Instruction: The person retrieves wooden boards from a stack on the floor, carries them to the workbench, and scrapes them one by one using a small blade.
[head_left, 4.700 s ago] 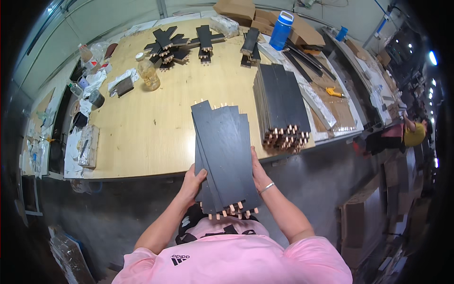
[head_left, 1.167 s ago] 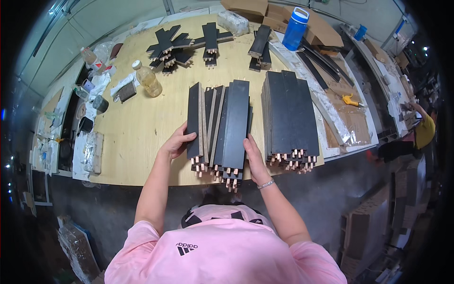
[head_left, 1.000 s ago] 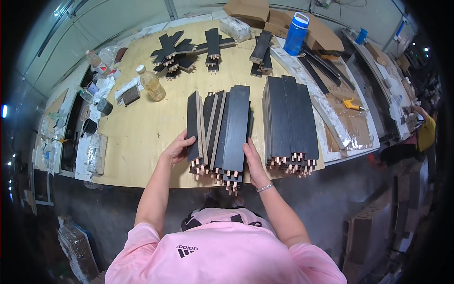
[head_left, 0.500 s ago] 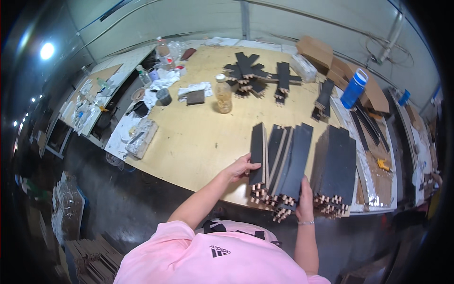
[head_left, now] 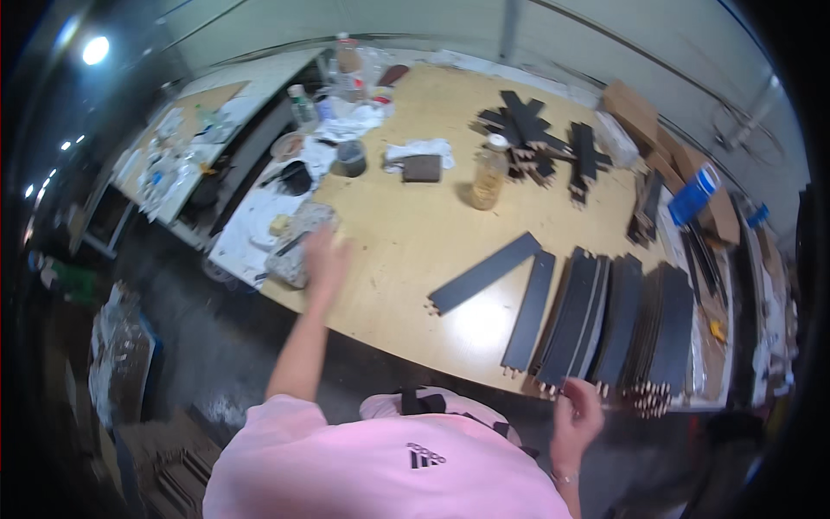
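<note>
Half a second earlier both hands steadied the dark panels; now the right hand (head_left: 574, 419), fingers loosely curled, stayed at the panel stack (head_left: 605, 324) at five o'clock, while the left hand (head_left: 326, 260), blurred and spread, had swung toward nine o'clock, suggesting a reach. Farther off, a jar (head_left: 488, 177) held amber contents.

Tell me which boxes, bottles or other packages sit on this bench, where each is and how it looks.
Cardboard boxes: far right edge, brown, flat-sided.
Blue canister: right side by the boxes, cylinder, white cap.
Jar: bench middle, clear, amber contents, pale lid.
Plastic bottles: far left corner, clear, small.
Tape roll: left of middle, grey ring.
</note>
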`<action>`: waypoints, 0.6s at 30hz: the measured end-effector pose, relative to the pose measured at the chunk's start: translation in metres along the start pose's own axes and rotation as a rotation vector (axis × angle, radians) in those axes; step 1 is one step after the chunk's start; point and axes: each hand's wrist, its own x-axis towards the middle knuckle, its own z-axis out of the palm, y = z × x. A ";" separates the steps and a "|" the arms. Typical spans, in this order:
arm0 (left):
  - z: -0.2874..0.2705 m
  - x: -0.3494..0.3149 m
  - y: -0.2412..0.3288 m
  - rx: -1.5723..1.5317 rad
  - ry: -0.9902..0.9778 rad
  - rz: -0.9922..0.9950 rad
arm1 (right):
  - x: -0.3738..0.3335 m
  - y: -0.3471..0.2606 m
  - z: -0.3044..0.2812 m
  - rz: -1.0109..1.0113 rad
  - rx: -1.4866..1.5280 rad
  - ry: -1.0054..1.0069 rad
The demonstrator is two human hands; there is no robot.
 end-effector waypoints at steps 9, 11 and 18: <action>-0.039 -0.016 -0.095 0.265 -0.092 0.030 | 0.078 0.057 0.194 -0.163 -0.477 -0.430; -0.037 -0.020 -0.092 0.160 -0.010 0.072 | 0.097 0.046 0.220 -0.239 -0.580 -0.379; -0.035 -0.039 -0.072 -0.100 -0.009 0.124 | 0.107 0.037 0.274 -0.156 -0.684 -0.418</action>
